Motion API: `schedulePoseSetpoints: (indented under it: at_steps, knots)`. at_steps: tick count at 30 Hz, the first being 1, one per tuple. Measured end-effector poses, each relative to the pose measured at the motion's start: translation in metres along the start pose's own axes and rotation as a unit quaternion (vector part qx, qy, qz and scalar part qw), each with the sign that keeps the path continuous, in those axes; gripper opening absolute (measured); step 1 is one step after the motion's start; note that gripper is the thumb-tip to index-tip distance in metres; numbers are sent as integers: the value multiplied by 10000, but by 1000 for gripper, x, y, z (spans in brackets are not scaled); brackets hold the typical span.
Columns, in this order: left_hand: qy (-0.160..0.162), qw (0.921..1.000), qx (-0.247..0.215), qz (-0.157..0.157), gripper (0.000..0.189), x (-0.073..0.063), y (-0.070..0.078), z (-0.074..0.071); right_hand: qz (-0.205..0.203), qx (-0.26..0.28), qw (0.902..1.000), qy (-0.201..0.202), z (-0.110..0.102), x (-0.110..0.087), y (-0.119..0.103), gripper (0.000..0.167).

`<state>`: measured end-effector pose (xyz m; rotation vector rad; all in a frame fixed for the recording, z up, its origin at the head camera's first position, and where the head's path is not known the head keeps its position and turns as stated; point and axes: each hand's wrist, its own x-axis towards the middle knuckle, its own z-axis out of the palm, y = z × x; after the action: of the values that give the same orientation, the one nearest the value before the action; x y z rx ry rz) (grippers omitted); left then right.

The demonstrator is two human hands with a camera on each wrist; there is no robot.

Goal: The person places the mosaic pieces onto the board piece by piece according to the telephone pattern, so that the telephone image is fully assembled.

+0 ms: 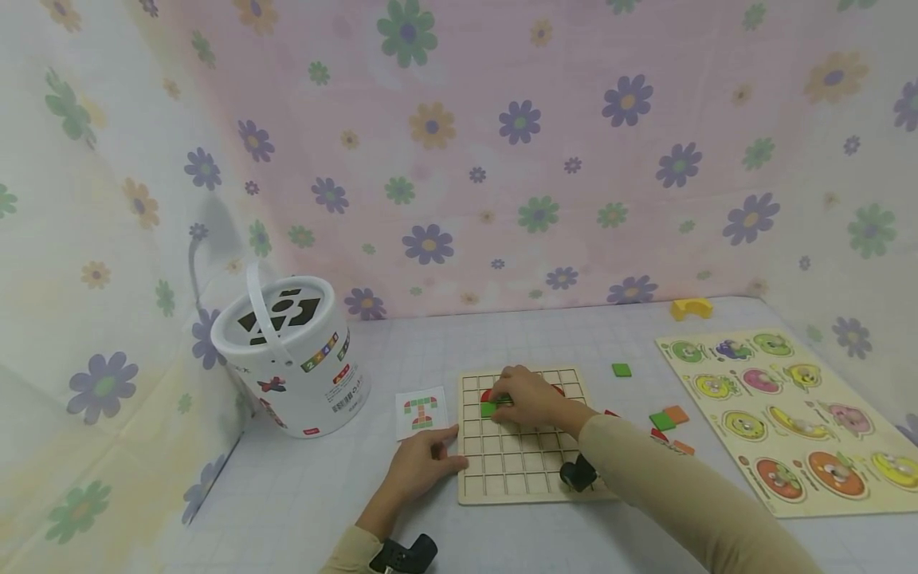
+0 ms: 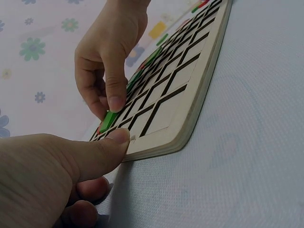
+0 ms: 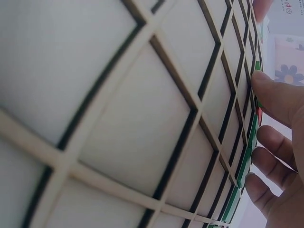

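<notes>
A wooden grid board [image 1: 512, 478] lies flat on the table. My left hand [image 1: 425, 464] rests at its left edge; in the left wrist view the thumb [image 2: 107, 147] presses on the board's rim. Over the upper left cells, my right hand [image 1: 529, 396] pinches a green square tile, mostly hidden by the fingers. Another green tile [image 1: 488, 410] sits in a cell beside the fingertips. Red pieces [image 1: 558, 390] show on the board around the hand. Left of the board, a pattern card [image 1: 421, 413] shows a red and green mushroom-like figure.
A white bucket [image 1: 287, 359] with a shape-sorting lid stands at the left. Loose on the right lie a green tile [image 1: 621, 370], an orange tile [image 1: 676, 414] and other small pieces. A fruit puzzle board [image 1: 724, 402] and a yellow arch block [image 1: 692, 308] are farther right.
</notes>
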<state>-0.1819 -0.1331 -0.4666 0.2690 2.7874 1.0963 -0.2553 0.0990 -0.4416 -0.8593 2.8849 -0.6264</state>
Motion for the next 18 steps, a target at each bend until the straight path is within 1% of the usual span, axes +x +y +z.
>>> schedulePoseSetpoints:
  at_steps: [11,18]
  knots:
    - [-22,10000,-52,73,60,0,-1,-1,153,50,9999,36,0,-1,-4,23]
    - [-29,10000,-30,17,61,1,-1,0,158,103,9998,-5,-1,-1,-4,25]
